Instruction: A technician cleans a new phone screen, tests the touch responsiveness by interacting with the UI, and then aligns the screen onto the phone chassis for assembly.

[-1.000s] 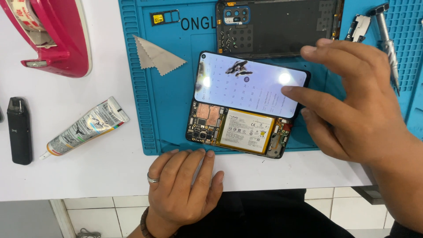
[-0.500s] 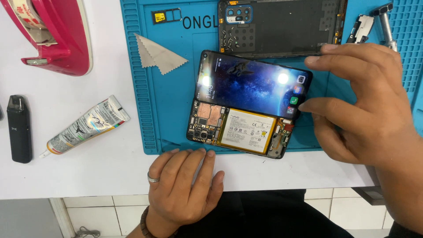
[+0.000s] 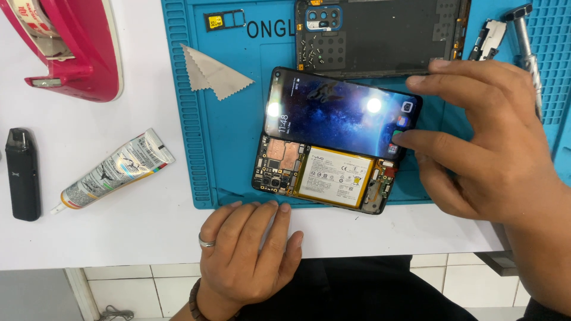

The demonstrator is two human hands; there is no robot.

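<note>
On ribbed blue mat point(image 3: 226, 142), right hand point(image 3: 488, 142) fingertip seemingly touches glossy screen point(image 3: 339, 113); left hand point(image 3: 247, 255) lies flat, empty.

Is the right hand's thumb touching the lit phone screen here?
Touching. The head view shows the right hand with its thumb tip pressed on the right end of the lit phone screen, with no gap between them.

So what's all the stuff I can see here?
phone screen: 1, lit, dark blue, on mat
opened phone body: 1, black, white battery, under screen
back cover: 1, black, mat top
mat: 1, blue, on table
cloth: 1, grey, on mat
screwdriver: 1, silver, right
glue tube: 1, silver, left of mat
tape dispenser: 1, pink, top left
small device: 1, black, far left
left hand: flat on table edge
right hand: touching screen
</note>
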